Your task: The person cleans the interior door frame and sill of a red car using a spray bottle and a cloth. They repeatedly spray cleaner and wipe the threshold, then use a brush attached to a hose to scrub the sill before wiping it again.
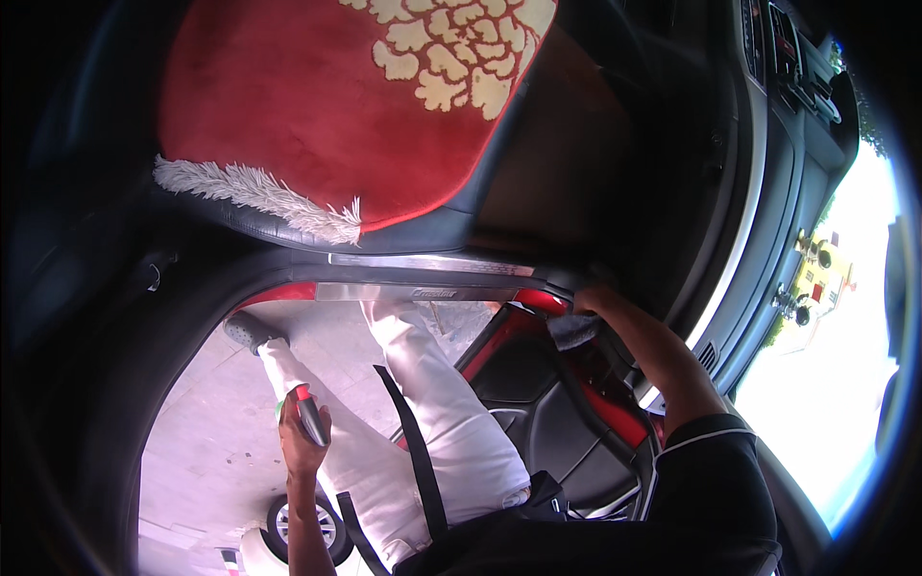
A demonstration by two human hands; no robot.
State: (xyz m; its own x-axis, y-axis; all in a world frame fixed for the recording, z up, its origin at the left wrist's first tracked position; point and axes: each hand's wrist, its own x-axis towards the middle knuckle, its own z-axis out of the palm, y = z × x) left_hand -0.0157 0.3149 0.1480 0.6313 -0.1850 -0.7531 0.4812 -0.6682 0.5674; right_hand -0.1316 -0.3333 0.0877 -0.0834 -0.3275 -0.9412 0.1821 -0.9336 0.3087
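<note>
Gripped in my left hand point(304, 432) is what looks like a spray bottle point(311, 417), with a grey head and red nozzle; its body is mostly hidden by the hand. That hand is over the pale paving outside the car's doorway. My right hand point(592, 299) holds a bunched grey cloth point(573, 333) at the front lower corner of the door opening, close to the red-painted body edge. The fingers there are partly in shadow. Above the doorway lies a car seat with a red plush cover point(317, 108), which has a cream flower pattern and white fringe.
A metal door sill plate point(360, 291) runs along the opening. The open door with its black inner panel point(576, 439) stands beside my legs. The dashboard point(781, 209) is at the right. My legs in white trousers point(439, 403) and a car wheel point(310, 529) are below.
</note>
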